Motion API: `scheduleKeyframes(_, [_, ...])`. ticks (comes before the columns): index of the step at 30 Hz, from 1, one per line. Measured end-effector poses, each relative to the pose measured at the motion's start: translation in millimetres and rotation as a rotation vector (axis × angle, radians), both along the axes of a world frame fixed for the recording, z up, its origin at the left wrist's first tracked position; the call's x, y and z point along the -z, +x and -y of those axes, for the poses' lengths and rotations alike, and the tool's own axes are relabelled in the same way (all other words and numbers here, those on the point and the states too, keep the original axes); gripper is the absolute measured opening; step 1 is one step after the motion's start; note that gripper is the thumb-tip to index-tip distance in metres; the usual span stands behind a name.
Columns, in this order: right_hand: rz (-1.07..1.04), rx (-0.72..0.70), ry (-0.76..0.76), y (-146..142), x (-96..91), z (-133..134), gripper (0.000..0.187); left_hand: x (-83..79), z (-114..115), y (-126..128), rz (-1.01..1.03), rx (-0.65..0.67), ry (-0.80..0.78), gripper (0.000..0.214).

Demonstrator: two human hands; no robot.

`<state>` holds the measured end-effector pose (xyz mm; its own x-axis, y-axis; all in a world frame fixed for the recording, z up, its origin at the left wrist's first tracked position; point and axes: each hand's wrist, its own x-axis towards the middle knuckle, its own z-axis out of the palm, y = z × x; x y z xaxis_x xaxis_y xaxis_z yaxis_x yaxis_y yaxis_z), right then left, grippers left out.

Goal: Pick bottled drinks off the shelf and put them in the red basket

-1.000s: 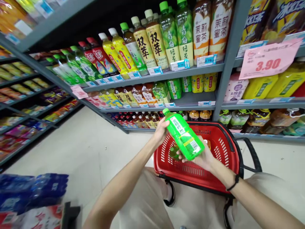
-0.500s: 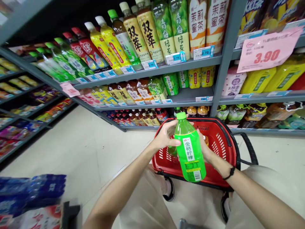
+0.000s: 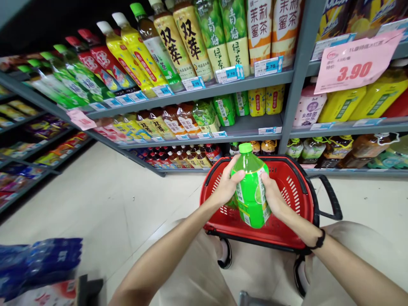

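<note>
Green and capped, the bottle (image 3: pixel 251 199) is clasped between the left hand (image 3: pixel 227 185) and the right hand (image 3: pixel 274 196), most fingers hidden behind it. Below the grip, the red basket (image 3: pixel 219 222) is partly covered, and a green item (image 3: pixel 231 203) inside is too hidden to identify.

A pink price sign (image 3: pixel 355 70) reading 3.90 hangs partly before yellow drinks (image 3: pixel 342 104) at right; blue packs (image 3: pixel 47 261) sit at lower left.
</note>
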<state>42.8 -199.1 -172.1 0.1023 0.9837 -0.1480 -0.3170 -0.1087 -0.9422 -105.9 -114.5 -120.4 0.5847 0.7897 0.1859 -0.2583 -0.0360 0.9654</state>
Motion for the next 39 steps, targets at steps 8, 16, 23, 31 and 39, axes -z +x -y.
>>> scheduleKeyframes(8, [0.41,0.105,0.009,-17.3,-17.7,23.0,0.076,9.0,12.1,-0.6,0.07,-0.006,-0.13,0.055])
scheduleKeyframes(16, [0.521,-0.028,0.137,-14.8,-13.0,35.0,0.087,3.1,18.8,-4.8,0.156,0.04,-0.163,0.045])
scheduleKeyframes(23, [0.572,0.004,0.159,-17.7,-13.8,32.9,0.086,-0.2,18.5,-6.1,0.105,0.029,-0.173,0.048])
scheduleKeyframes(31, [0.571,0.021,0.136,-17.3,-12.9,31.1,0.079,4.3,15.8,-4.2,0.119,0.05,-0.201,0.048])
scheduleKeyframes(39, [0.553,0.036,0.172,-16.9,-12.6,32.2,0.07,3.0,16.0,-2.8,0.096,0.053,-0.211,0.05])
